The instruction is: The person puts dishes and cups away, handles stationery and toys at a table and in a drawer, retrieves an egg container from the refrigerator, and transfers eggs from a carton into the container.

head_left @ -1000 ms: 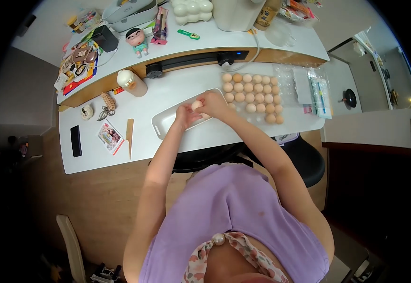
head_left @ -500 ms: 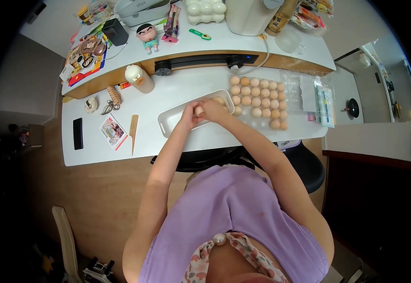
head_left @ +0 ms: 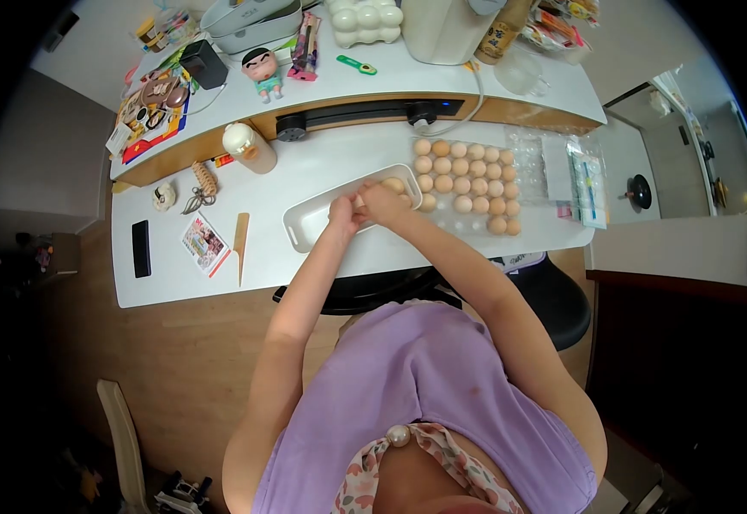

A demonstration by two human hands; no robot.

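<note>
A long white container (head_left: 303,231) lies slanted on the white desk, with eggs (head_left: 395,185) in its right end. Over its middle, my left hand (head_left: 345,212) and my right hand (head_left: 379,204) meet, fingers curled together. A small pale patch of an egg (head_left: 359,201) shows between them; the rest of it is covered by the fingers. Which hand bears it is hard to tell, but both touch it. Just right of the container, rows of brown eggs (head_left: 478,186) sit in a clear plastic tray.
A cream bottle (head_left: 250,148), a wooden comb (head_left: 241,236), a card (head_left: 206,245) and a black phone (head_left: 141,248) lie to the left. Behind runs a raised shelf (head_left: 330,96) with a doll (head_left: 261,73). Clear packaging (head_left: 553,163) is at the right.
Both hands have lowered into the container with the egg, and the fingers have closed further around it, hiding most of it. The camera view has shifted slightly.
</note>
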